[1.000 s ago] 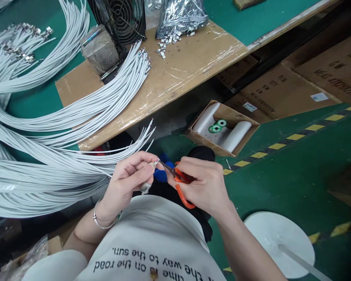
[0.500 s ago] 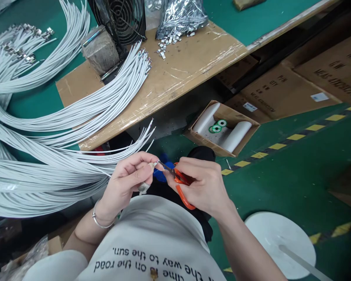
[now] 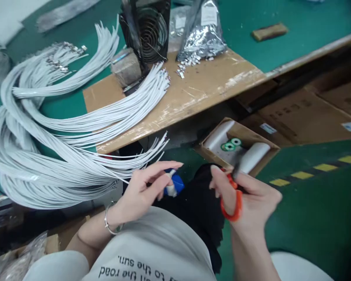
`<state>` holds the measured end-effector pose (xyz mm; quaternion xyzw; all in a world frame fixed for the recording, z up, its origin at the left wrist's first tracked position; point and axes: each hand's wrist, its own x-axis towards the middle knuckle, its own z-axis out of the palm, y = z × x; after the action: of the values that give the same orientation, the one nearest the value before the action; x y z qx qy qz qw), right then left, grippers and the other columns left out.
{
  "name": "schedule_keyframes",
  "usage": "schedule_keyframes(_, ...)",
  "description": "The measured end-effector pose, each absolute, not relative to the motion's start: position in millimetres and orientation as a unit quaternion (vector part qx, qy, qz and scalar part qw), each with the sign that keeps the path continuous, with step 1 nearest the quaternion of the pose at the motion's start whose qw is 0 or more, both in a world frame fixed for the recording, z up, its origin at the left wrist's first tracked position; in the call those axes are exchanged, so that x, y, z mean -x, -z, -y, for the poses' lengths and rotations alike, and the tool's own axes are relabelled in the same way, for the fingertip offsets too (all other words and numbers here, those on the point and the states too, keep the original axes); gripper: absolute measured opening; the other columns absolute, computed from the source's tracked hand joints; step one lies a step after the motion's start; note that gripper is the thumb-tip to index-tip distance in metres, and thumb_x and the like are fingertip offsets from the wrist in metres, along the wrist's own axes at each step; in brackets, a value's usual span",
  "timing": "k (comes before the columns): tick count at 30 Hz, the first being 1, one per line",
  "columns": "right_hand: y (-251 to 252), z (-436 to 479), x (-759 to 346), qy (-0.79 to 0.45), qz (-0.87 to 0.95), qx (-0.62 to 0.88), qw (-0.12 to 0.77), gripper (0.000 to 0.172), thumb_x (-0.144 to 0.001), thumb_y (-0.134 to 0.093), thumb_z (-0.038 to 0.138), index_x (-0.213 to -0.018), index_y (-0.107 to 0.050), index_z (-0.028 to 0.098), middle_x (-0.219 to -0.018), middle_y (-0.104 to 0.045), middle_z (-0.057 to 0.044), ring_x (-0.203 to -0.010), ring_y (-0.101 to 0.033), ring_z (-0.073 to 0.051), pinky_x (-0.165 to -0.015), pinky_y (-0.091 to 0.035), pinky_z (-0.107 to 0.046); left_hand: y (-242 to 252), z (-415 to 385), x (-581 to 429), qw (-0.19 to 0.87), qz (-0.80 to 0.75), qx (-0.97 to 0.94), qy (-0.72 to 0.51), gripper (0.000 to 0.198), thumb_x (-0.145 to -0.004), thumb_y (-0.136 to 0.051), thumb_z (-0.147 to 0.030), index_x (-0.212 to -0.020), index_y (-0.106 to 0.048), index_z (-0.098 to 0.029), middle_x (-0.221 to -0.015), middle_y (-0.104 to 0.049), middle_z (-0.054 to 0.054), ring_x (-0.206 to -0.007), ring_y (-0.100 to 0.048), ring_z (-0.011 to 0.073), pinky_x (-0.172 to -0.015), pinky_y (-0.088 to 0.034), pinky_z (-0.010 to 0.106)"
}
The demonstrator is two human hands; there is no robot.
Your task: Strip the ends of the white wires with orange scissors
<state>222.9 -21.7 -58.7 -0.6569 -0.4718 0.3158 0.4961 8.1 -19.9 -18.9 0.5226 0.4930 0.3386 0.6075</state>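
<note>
A green table (image 3: 236, 23) runs across the back, with a sheet of cardboard (image 3: 210, 88) on it and a thick bundle of white wires (image 3: 61, 171) curving over its left part, some ends hanging past the front edge, just beside the left hand (image 3: 149, 191). The right hand (image 3: 248, 199) grips orange-handled scissors (image 3: 238, 205), the thumb through one loop and the blurred blades pointing away from the body. The left thumb and forefinger nearly meet beside a small white bit (image 3: 172, 172); whether it is pinched or wrapped on a finger I cannot tell. The scissors look light and rigid, best held by the loops; each wire seems light, bendy and smooth, easiest to take near its end, while the whole bundle probably sags and slides. Upside down, the shirt (image 3: 152, 242) reads "to the sun." and "the road"; the bag's label (image 3: 209, 15) and the print on the cartons (image 3: 298, 113) are illegible.
</note>
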Motion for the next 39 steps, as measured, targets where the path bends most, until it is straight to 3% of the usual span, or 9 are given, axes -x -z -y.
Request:
schedule_keyframes(2,63,22,-232,-0.31,0.425,0.666,0.529,0.045,-0.09,-0.083,0.037,-0.053,-0.063,0.024,-0.054,-0.055,0.001,-0.052,-0.049,-0.015,-0.057,-0.037,-0.034,19,22,-6,0.487,-0.502,-0.625,-0.348,0.044,-0.109,-0.066,-0.033,-0.152,-0.066,-0.025,-0.118,-0.08,0.01,-0.099,-0.074,0.0211,-0.091,-0.06,0.035)
schedule_keyframes(4,67,22,-241,-0.309,0.402,0.662,0.552,0.045,-0.088,-0.087,0.038,-0.052,-0.064,0.024,-0.052,-0.055,0.0,-0.052,-0.05,-0.017,-0.058,-0.038,-0.036,17,19,3,0.323,-0.529,-0.693,-0.368,0.046,-0.106,-0.069,-0.027,-0.152,-0.064,-0.025,-0.137,-0.074,0.014,-0.125,-0.069,0.0271,-0.11,-0.055,0.043)
schedule_keyframes(7,71,21,-250,-0.302,0.374,0.66,0.578,0.049,-0.085,-0.091,0.038,-0.049,-0.06,0.025,-0.051,-0.054,0.001,-0.05,-0.049,-0.017,-0.057,-0.036,-0.037,16,4,34,0.051,-0.607,-0.709,-0.355,0.025,-0.104,-0.07,-0.025,-0.129,-0.072,-0.024,-0.134,-0.067,0.015,-0.13,-0.065,0.0327,-0.114,-0.053,0.052)
schedule_keyframes(10,73,22,-256,-0.307,0.351,0.672,0.576,0.046,-0.085,-0.091,0.039,-0.051,-0.063,0.026,-0.051,-0.054,0.002,-0.051,-0.049,-0.017,-0.058,-0.036,-0.038,17,-15,75,-0.076,-0.667,-0.697,-0.253,0.033,-0.102,-0.072,-0.036,-0.132,-0.067,-0.022,-0.134,-0.062,0.018,-0.13,-0.061,0.0395,-0.112,-0.052,0.061)
schedule_keyframes(19,82,27,-270,-0.343,0.339,0.674,0.559,0.046,-0.083,-0.093,0.046,-0.054,-0.065,0.024,-0.052,-0.057,0.001,-0.053,-0.05,-0.016,-0.057,-0.041,-0.036,17,-40,109,-0.078,-0.633,-0.756,-0.149,0.029,-0.107,-0.062,-0.04,-0.128,-0.064,-0.021,-0.112,-0.062,0.012,-0.105,-0.063,0.0318,-0.093,-0.056,0.048)
schedule_keyframes(23,83,28,-273,-0.347,0.315,0.694,0.547,0.044,-0.078,-0.096,0.05,-0.057,-0.068,0.022,-0.054,-0.058,0.0,-0.054,-0.05,-0.016,-0.054,-0.042,-0.034,20,-44,109,-0.11,-0.597,-0.783,-0.136,0.016,-0.111,-0.054,-0.032,-0.114,-0.065,-0.021,-0.108,-0.065,0.012,-0.099,-0.063,0.0301,-0.088,-0.054,0.045)
schedule_keyframes(28,91,28,-279,-0.353,0.327,0.685,0.548,0.05,-0.076,-0.097,0.05,-0.053,-0.063,0.022,-0.053,-0.058,-0.001,-0.054,-0.05,-0.016,-0.053,-0.043,-0.034,22,-43,112,-0.109,-0.572,-0.803,-0.127,0.017,-0.111,-0.052,-0.03,-0.101,-0.061,-0.021,-0.101,-0.066,0.013,-0.096,-0.062,0.0304,-0.086,-0.053,0.044)
schedule_keyframes(33,96,25,-283,-0.355,0.34,0.689,0.533,0.051,-0.076,-0.096,0.055,-0.053,-0.066,0.02,-0.053,-0.061,-0.003,-0.051,-0.053,-0.018,-0.048,-0.044,-0.035,16,-48,116,-0.083,-0.545,-0.826,-0.117,0.014,-0.108,-0.051,-0.026,-0.098,-0.06,-0.021,-0.1,-0.065,0.012,-0.095,-0.063,0.0296,-0.083,-0.054,0.042)
schedule_keyframes(39,99,24,-285,-0.335,0.369,0.679,0.539,0.052,-0.078,-0.094,0.055,-0.054,-0.066,0.02,-0.053,-0.06,-0.003,-0.05,-0.053,-0.017,-0.049,-0.046,-0.034,1,-63,115,-0.03,-0.527,-0.842,-0.108,0.017,-0.095,-0.054,-0.018,-0.08,-0.052,-0.025,-0.081,-0.058,0.006,-0.078,-0.058,0.0253,-0.073,-0.05,0.037)
